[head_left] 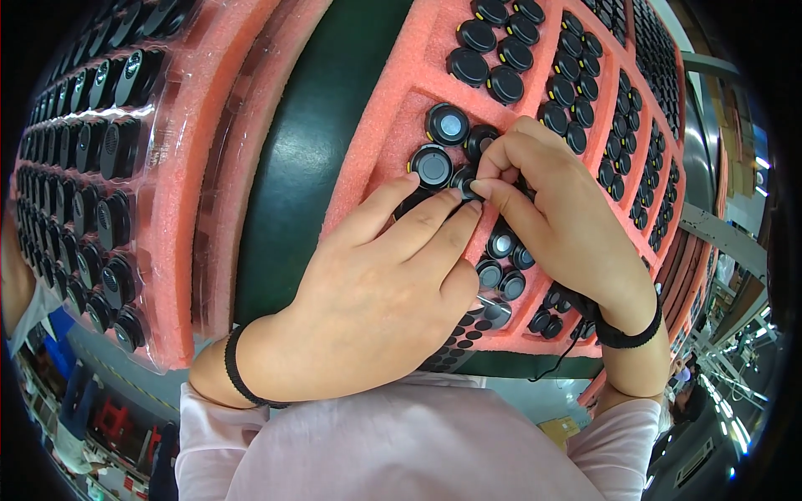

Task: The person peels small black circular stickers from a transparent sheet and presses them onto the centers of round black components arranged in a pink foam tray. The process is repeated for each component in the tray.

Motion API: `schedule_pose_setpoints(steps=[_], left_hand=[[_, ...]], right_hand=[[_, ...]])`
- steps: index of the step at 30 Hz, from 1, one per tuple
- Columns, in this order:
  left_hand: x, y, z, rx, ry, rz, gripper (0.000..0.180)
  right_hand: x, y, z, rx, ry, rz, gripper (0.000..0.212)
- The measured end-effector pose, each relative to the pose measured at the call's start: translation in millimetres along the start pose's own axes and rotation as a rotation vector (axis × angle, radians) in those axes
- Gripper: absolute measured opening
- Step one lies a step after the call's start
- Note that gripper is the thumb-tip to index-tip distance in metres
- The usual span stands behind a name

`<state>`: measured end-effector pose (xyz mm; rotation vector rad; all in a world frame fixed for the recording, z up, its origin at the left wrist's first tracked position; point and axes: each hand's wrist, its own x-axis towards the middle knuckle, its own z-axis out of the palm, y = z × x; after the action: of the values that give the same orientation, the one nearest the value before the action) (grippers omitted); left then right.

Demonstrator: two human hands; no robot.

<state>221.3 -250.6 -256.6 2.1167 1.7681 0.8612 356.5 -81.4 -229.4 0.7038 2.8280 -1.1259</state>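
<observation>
Several black round parts sit in a compartment of a pink foam tray (pixel 359 179). One round part (pixel 432 166) shows a grey disc face, and another round part (pixel 451 125) has a paler centre. My left hand (pixel 368 292) lies over the near parts with its fingers spread, fingertips resting on them. Thumb and fingertips of my right hand (pixel 555 209) pinch together at a small black part (pixel 465 179), beside the left fingertips. Whatever lies in that pinch is too small and covered to make out.
More black round parts (pixel 505 83) fill neighbouring foam compartments. Below my hands lies a sheet of black dots (pixel 455 346). A dark green surface (pixel 288 167) runs between this tray and pink foam (pixel 209 167) with clear plastic trays of black oblong devices (pixel 117 150) at left.
</observation>
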Motion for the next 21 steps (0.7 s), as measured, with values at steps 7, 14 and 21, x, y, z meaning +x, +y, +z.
schedule_pose_setpoints(steps=[7,14,21], left_hand=[[0.5,0.1,-1.8,0.004,-0.021,0.006,0.018],[1.2,0.0,-1.3,-0.002,-0.024,0.008,0.017],[1.2,0.3,0.2,0.013,-0.011,0.014,0.019]], right_hand=[[0.0,0.3,0.0,0.012,-0.002,0.007,0.008],[0.3,1.3,3.8,-0.025,0.032,-0.015,0.008],[-0.6,-1.7,1.9,-0.020,0.078,0.044,0.009]])
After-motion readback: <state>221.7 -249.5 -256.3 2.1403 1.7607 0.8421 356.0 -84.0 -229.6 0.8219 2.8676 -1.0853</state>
